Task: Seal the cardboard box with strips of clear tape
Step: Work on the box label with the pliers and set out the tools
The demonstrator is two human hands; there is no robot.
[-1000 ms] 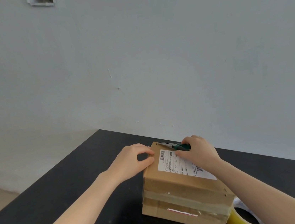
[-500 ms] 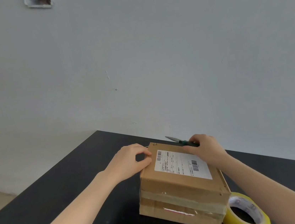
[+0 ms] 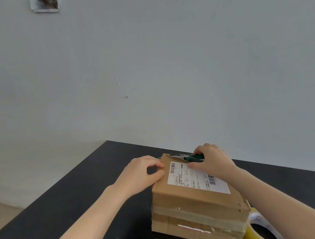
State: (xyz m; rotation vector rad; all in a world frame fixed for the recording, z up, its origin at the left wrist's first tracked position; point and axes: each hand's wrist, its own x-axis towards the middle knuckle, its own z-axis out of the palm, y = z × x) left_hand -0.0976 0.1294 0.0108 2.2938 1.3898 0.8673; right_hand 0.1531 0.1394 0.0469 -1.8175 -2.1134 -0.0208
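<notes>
L hand (image 3: 139, 173) pinches box (image 3: 194, 200) corner, 11 o'clock | R hand (image 3: 213, 162) grips scissors (image 3: 185, 158), blades swung back onto far edge | prob. cut next | tape roll (image 3: 252, 235) 5 o'clock

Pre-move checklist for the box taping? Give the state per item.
1. Cardboard box sits flat on the table: ok.
2. Left hand pinches the box's far left edge: ok.
3. Right hand grips the green-handled tool, with its tip along the far top edge: ok.
4. Fresh clear strip under that tip: cannot tell, none visible.
5. Tape roll is beside the box's near right corner, partly behind the right forearm: ok.
</notes>
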